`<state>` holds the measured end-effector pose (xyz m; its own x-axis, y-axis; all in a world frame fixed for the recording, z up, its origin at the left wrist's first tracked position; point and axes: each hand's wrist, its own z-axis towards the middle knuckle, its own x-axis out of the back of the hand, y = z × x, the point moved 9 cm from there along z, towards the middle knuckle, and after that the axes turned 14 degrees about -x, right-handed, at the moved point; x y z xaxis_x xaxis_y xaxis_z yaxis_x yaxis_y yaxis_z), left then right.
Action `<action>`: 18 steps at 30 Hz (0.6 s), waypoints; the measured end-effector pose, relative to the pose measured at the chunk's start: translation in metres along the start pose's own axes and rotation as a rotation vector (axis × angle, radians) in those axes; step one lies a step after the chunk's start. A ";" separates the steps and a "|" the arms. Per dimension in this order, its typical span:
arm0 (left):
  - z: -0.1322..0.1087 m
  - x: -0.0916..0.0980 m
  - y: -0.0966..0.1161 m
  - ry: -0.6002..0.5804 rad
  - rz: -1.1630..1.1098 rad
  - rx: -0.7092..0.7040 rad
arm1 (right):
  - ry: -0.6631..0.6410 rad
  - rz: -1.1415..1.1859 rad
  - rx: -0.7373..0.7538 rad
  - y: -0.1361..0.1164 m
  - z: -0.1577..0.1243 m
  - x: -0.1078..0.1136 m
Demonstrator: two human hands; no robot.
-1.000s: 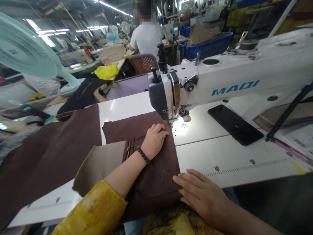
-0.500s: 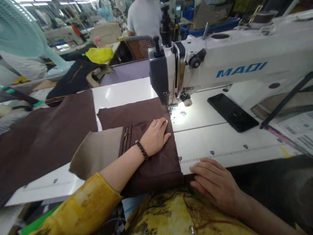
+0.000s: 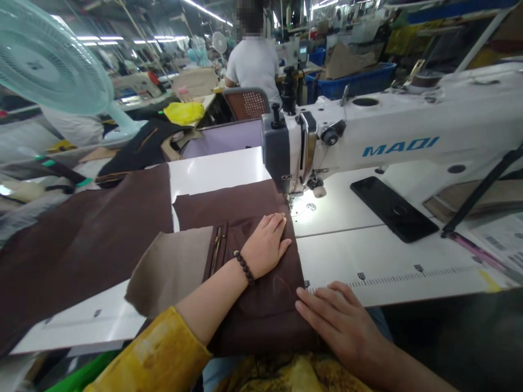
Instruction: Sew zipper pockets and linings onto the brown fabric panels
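This is a garment factory floor. A white industrial sewing machine (image 3: 368, 141) marked MAQI stands on a long white table (image 3: 388, 261) with a printed ruler along its edge. Behind the machine, more sewing stations run in rows under strip lights, another worker (image 3: 253, 62) sits at one, and blue crates (image 3: 351, 79) hold material.
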<state>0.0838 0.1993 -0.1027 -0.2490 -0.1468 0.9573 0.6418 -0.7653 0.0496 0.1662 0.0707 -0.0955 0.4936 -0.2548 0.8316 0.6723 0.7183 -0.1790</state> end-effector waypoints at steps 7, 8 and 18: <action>0.003 -0.002 0.002 -0.028 -0.011 0.012 | 0.049 0.000 0.004 0.003 -0.003 0.000; 0.004 -0.002 0.000 -0.030 -0.015 0.016 | 0.059 0.018 -0.016 0.006 -0.002 -0.001; 0.015 -0.003 -0.011 -0.021 -0.024 0.006 | 0.034 -0.017 -0.008 0.013 0.015 0.001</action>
<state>0.0883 0.2173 -0.1017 -0.2495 -0.1151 0.9615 0.6398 -0.7649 0.0745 0.1673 0.0892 -0.0889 0.5002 -0.2886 0.8164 0.6852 0.7084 -0.1694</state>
